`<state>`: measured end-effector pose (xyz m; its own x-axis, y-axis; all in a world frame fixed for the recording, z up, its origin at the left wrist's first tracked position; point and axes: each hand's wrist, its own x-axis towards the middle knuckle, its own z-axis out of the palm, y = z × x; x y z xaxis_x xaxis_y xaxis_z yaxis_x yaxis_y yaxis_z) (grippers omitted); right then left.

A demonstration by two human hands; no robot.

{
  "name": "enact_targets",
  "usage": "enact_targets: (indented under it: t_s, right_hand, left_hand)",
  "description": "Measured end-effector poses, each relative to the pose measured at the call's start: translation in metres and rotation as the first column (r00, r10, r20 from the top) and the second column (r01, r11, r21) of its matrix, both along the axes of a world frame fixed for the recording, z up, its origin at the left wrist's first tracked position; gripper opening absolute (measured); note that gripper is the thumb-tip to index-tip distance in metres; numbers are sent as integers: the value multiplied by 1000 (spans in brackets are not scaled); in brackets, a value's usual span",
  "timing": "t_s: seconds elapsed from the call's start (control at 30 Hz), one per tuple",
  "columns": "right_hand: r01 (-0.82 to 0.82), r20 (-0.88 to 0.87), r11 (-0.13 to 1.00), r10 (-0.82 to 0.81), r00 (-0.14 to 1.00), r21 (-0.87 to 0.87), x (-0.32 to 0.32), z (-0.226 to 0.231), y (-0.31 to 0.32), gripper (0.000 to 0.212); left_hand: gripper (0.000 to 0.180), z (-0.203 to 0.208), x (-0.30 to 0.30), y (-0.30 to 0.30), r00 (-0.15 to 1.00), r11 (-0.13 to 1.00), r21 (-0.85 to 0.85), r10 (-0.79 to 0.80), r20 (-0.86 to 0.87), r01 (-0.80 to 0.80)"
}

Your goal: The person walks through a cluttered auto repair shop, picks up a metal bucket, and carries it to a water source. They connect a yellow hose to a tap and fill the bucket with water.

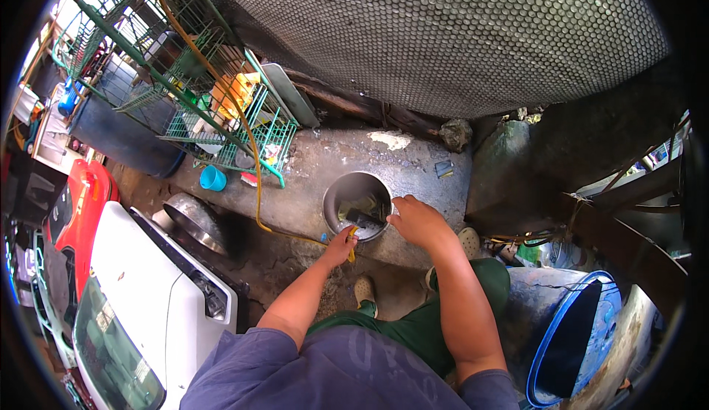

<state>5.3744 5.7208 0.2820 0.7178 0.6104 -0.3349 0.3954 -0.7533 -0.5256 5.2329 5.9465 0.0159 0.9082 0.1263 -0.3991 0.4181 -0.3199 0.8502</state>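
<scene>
A round metal pot [330, 207] stands on the concrete ledge, with dark and pale bits inside that I cannot make out. At its near rim my left hand [341, 247] is closed on a yellow hose [256, 188], which comes down from the upper left and runs along the ledge to it. A short yellow length shows beside the fingers. My right hand [415, 221] is closed on the pot's right rim, its thumb side against the edge.
A green wire rack [277, 133] stands at the left, with a turquoise cup [213, 178] near its foot. Beyond a metal basin [196, 223] is a white car [140, 284]. A blue drum [546, 299] lies at the right. Bubble sheeting [458, 33] hangs behind the ledge.
</scene>
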Motion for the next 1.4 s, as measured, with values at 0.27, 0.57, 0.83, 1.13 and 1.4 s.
enact_targets:
  t_s: [0.27,0.57,0.83,1.13,1.4]
  right_hand:
    - [11,64,999,-14,998,38,3,-7,-5,33]
    - [-10,2,997,10,1000,70,7,-12,-8,50]
    - [-38,30,990,34,999,134,-2,-6,-2,48]
    - [-53,27,993,51,998,103,-4,3,6,47]
    - [-93,19,993,92,996,75,2,1,7,45]
  left_hand:
    - [54,1,3,2,999,999,29,-17,46,16]
    - [60,-30,3,-2,995,986,156,-77,63,66]
    - [52,-8,-1,-6,997,1000,14,12,75,-13]
    - [52,11,-2,-6,999,998,54,14,41,-16]
    - [54,-44,-5,0,981,993,118,-44,190,22]
